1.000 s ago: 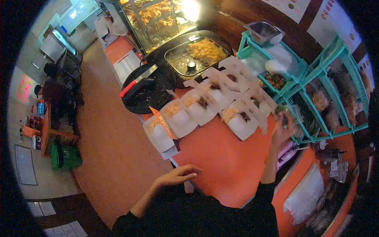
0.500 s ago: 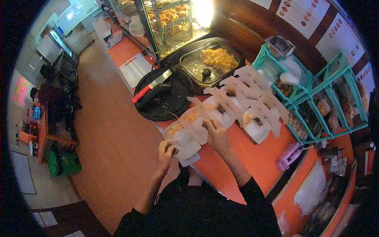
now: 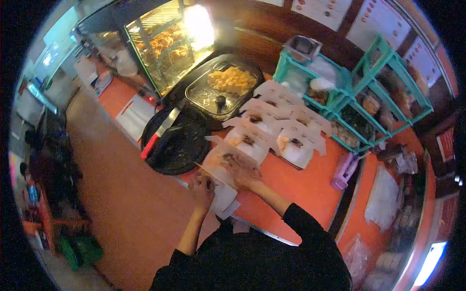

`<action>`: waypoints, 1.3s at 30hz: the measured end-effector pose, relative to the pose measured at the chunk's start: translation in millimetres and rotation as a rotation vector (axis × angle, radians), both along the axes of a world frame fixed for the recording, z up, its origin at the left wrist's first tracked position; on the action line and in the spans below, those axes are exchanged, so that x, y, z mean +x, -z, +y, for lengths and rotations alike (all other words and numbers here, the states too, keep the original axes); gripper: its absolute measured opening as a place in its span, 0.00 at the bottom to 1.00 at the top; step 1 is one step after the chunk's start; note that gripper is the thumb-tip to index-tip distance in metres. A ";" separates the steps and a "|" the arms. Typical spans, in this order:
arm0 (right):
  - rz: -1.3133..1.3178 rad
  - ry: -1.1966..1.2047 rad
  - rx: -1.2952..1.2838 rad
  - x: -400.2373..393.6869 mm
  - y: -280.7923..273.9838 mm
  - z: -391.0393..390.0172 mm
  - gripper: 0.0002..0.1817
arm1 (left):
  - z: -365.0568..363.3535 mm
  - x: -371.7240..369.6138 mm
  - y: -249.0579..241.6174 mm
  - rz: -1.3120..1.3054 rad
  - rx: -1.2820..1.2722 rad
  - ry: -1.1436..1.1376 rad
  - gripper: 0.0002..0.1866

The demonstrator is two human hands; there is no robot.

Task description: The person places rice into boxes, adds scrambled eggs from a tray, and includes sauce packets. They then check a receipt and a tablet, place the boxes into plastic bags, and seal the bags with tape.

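Note:
Several open white boxes with food stand on the orange counter. My right hand [image 3: 242,172] is over the nearest box [image 3: 221,157], its fingers spread against the raised lid; whether it holds anything is unclear. At that box's near left side is my left hand [image 3: 201,188], its fingers curled and blurred, with a small thing between them that I cannot make out. White paper [image 3: 224,200] lies just right of my left hand. Other open boxes, one in the middle [image 3: 247,141] and one at the right [image 3: 295,148], hold food with dark pieces.
A red-handled knife [image 3: 162,131] lies on a round black board [image 3: 182,150]. Behind are a tray [image 3: 194,94] of yellow food and a lit glass cabinet [image 3: 165,43]. Green baskets [image 3: 347,104] and a purple stapler-like object [image 3: 343,170] are at the right.
The view has turned, shifting the counter items left. My right hand has moved from the box's upper edge onto its lid area, and my left hand is closer to the box.

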State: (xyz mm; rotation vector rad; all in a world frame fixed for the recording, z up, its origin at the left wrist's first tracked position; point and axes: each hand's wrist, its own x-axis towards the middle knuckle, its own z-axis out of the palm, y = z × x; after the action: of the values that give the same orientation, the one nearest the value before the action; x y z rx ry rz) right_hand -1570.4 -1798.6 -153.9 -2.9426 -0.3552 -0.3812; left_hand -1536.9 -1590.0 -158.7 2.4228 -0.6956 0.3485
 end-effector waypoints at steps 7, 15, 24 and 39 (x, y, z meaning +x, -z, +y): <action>-0.234 0.182 0.351 -58.7 -148.4 -63.6 0.18 | -10.0 -21.2 -48.4 0.031 0.048 0.016 0.14; -0.934 0.974 -0.159 -113.7 -336.6 -382.1 0.07 | -7.3 -40.2 -33.9 -0.068 -0.153 -0.253 0.12; -0.240 1.194 -0.494 -65.2 -361.3 -587.3 0.34 | -39.3 -76.1 -95.8 0.018 -0.246 -0.286 0.13; -0.978 0.596 0.297 -107.0 -282.4 -389.4 0.21 | -34.9 -73.2 -158.9 -0.132 -0.500 -0.204 0.15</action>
State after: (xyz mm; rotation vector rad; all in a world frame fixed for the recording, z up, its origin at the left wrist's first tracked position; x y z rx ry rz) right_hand -1677.4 -2188.0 128.5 -2.2884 0.4697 -1.7511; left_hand -1610.1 -1624.9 0.2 2.0041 -0.3573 0.6819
